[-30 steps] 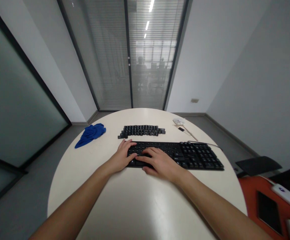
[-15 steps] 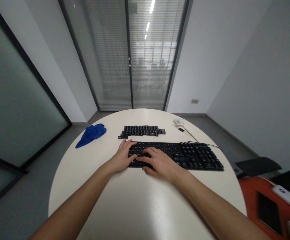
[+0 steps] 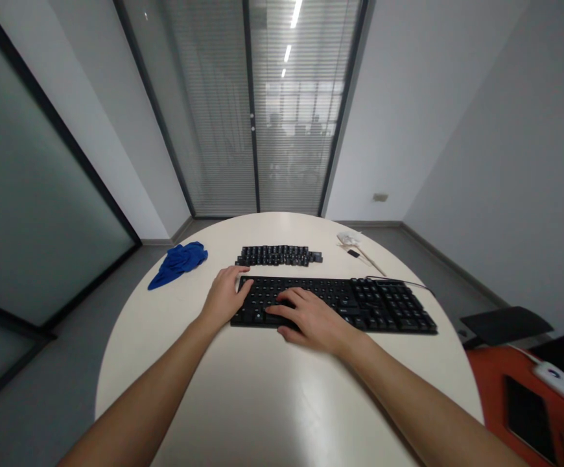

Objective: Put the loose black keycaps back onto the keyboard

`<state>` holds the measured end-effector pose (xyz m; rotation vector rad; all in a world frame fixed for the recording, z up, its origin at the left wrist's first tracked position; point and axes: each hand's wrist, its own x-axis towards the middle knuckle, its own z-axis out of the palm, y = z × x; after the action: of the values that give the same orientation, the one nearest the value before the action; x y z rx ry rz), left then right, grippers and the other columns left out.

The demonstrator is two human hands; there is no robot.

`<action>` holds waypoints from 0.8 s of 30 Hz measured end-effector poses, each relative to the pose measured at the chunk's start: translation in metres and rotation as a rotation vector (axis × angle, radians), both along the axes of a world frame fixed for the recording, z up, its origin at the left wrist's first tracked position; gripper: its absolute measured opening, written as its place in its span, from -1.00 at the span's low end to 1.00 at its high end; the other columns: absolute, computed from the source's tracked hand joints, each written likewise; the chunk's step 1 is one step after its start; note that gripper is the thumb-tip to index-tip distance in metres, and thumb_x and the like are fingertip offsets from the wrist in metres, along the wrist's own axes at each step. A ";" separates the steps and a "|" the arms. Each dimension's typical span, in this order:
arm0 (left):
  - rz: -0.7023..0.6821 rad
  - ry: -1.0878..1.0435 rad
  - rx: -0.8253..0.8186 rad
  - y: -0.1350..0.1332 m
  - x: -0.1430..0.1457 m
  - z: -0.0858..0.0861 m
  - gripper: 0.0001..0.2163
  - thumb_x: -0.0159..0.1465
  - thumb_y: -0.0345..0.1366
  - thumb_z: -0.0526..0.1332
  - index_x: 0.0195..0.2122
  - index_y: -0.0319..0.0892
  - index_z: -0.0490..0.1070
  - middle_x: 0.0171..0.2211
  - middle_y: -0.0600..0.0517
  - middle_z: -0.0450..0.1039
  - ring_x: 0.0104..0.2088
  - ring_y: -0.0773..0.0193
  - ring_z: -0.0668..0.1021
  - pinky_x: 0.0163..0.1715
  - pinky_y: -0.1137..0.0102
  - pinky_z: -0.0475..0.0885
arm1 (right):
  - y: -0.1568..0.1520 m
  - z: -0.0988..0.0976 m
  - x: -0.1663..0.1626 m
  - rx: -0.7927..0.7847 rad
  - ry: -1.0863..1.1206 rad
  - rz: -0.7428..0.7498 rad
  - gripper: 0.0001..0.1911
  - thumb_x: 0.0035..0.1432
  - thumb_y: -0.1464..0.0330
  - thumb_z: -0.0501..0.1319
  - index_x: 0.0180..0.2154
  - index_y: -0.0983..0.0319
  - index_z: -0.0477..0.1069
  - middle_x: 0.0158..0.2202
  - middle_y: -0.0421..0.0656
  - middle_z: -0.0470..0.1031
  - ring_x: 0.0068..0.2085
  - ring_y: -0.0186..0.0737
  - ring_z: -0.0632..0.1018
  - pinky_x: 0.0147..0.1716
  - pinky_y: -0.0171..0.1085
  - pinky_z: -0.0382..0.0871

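A black keyboard [image 3: 328,301] lies on the round white table, with many keycaps off its left and middle part; the number pad on the right still has its keys. Rows of loose black keycaps [image 3: 277,255] are laid out just behind it. My left hand [image 3: 224,293] is at the keyboard's left edge, thumb and index finger apart, the index fingertip by the left end of the front keycap row. My right hand [image 3: 306,316] rests over the lower middle of the keyboard, its fingers spread and bent down onto it. What lies beneath those fingertips is hidden.
A crumpled blue cloth [image 3: 179,263] lies at the table's left. At the back right are a thin stick [image 3: 370,261], a white crumpled item [image 3: 349,238] and a small black piece [image 3: 353,253]. A cable [image 3: 399,281] runs off the keyboard. Right of the table is a red seat [image 3: 489,376] with a phone [image 3: 528,415].
My left hand has moved left and slightly back from the keyboard's lower left toward the keycap row, uncovering the keyboard's left end. The right hand stays in place.
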<state>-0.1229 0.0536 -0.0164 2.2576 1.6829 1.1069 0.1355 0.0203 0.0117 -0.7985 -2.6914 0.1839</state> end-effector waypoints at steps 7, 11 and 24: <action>0.118 0.173 0.017 0.008 -0.012 0.008 -0.78 0.38 -0.29 0.13 -0.03 -0.14 0.50 -0.05 -0.08 0.53 0.01 0.01 0.49 0.07 0.15 0.37 | 0.002 0.000 0.001 -0.011 -0.013 0.014 -0.56 0.32 0.25 0.20 0.21 0.10 0.38 0.10 -0.02 0.41 0.10 -0.02 0.39 0.10 0.01 0.34; 0.140 0.235 0.017 0.013 -0.014 0.009 -0.79 0.37 -0.31 0.14 -0.06 -0.13 0.53 -0.07 -0.08 0.54 -0.02 0.02 0.49 0.05 0.15 0.38 | 0.002 0.001 0.002 -0.019 -0.020 0.013 -0.56 0.33 0.25 0.20 0.22 0.11 0.37 0.10 -0.02 0.41 0.10 -0.01 0.39 0.11 0.01 0.34; 0.054 0.490 0.101 0.033 -0.011 0.012 -0.77 0.31 -0.41 0.26 -0.03 -0.09 0.55 -0.04 -0.08 0.55 0.02 -0.01 0.45 -0.05 0.16 0.38 | 0.003 0.003 0.003 -0.021 0.001 0.008 -0.52 0.26 0.28 0.26 0.19 0.19 0.36 0.08 0.00 0.44 0.09 0.01 0.41 0.13 -0.01 0.33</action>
<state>-0.1341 0.0869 -0.0043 2.7299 1.8933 0.6929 0.1389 0.0233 0.0145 -0.7936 -2.6966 0.2153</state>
